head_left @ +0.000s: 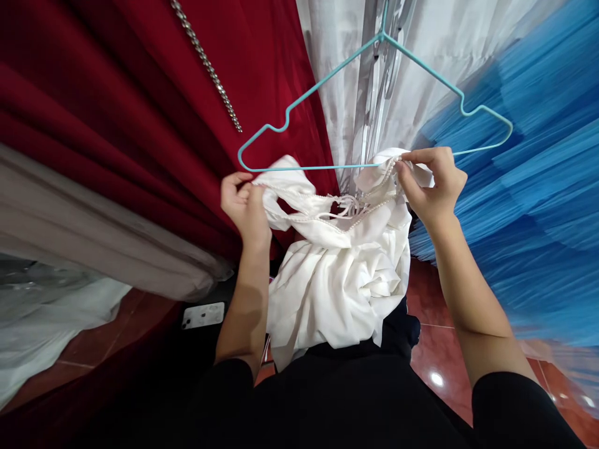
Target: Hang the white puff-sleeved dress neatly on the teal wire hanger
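A white dress (pixel 337 274) with bead-trimmed edges and thin laces at its neckline hangs between my two hands, its folds falling toward my lap. My left hand (pixel 247 206) pinches the beaded edge on the left side. On the right, my right hand (pixel 433 184) grips the other beaded edge between thumb and fingers. A light-blue hanger (pixel 322 81) hangs in front of me, its bottom bar level with the top of the dress. White cloth touches or overlaps that bar; whether a strap loops around it I cannot tell.
Red fabric (pixel 262 68) with a jewelled strip (pixel 208 65) hangs at left, beside a greyish garment (pixel 107 218). Blue tulle (pixel 538 206) fills the right side. White garments (pixel 440 37) hang behind the hanger. A phone (pixel 203 315) lies low at left, above a red tiled floor (pixel 437 312).
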A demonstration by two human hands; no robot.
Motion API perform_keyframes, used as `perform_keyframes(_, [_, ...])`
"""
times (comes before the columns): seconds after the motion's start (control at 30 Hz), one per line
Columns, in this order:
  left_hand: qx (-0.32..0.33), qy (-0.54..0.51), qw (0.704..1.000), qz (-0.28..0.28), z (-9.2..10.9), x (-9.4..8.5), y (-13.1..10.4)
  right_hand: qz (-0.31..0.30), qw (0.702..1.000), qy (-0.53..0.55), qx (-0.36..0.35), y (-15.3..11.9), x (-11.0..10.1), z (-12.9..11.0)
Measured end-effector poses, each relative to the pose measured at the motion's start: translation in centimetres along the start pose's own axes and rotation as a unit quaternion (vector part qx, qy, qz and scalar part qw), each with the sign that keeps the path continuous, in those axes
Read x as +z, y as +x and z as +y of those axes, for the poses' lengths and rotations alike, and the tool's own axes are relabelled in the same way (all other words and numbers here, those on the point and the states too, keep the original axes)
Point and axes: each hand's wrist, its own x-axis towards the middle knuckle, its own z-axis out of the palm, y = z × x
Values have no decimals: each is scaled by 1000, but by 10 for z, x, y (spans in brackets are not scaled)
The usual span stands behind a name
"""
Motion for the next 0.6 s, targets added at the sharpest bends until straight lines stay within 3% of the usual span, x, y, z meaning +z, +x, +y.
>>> perform_keyframes(0.07, [80,27,996,10,4,-2,34,-4,1000,-5,-22,1,-2,3])
perform_keyframes(0.17, [197,69,978,-33,28,4,75,-18,999,-11,-41,2,-4,5])
perform_keyframes(0.3, [254,111,956,-94,61,32,96,-32,998,-37,-38,1,-5,3])
perform_keyframes(0.43, [285,97,936,-184,81,66,78,-55,997,-38,-44,-1,-4,2])
perform_keyframes(0.6, [284,85,905,-304,98,86,22,-68,994,-41,-72,-3,-2,5])
